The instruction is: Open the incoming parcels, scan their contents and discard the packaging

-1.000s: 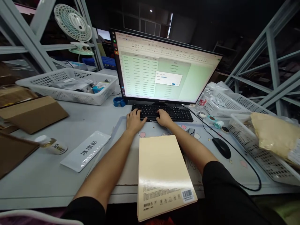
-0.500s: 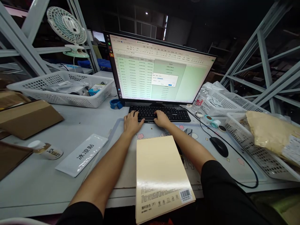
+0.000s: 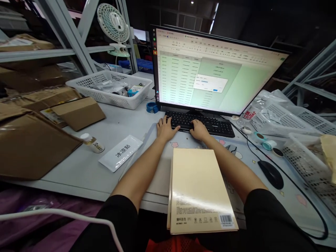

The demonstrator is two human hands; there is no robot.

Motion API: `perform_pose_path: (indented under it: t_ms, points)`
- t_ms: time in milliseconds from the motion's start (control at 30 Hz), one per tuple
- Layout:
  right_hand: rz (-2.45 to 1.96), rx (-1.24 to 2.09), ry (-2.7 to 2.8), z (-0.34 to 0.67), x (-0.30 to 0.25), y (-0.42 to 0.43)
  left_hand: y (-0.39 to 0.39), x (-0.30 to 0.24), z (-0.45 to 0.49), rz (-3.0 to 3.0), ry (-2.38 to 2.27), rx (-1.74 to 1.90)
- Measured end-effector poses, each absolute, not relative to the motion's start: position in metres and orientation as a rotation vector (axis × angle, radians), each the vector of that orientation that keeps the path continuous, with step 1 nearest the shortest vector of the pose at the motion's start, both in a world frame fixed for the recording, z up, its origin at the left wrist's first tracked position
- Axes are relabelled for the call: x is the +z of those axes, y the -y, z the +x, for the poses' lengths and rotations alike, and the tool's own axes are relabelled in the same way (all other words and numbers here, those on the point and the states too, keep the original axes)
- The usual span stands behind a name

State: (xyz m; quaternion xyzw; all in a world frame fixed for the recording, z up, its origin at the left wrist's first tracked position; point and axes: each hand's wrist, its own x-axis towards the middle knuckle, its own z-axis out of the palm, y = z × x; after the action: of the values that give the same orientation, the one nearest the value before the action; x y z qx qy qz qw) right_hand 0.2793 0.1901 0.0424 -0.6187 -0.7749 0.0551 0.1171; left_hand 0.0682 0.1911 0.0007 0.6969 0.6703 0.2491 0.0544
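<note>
Two hands, the left hand [image 3: 166, 128] and the right hand [image 3: 199, 130], on one keyboard [image 3: 199, 121]; one monitor [image 3: 217, 70], one mouse [image 3: 271, 174], one fan [image 3: 113, 26], one cream package [image 3: 201, 189], three baskets: left basket [image 3: 109, 89], far right basket [image 3: 286, 119], near right basket [image 3: 301, 168].

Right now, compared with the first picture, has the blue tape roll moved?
No: only the view shifted; the blue tape roll still sits beside the monitor's lower left corner.

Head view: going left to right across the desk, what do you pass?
cardboard → bottle → white packet → left hand → right hand → mouse → basket
</note>
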Motion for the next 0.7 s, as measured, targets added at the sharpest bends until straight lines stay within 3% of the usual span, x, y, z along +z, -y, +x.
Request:
perform_pose_path:
  t_ms: [700]
  points:
    - [-1.776,0.118,2.311,0.272,0.035,-0.202,-0.190,0.002,0.069,2.126,-2.011,0.738]
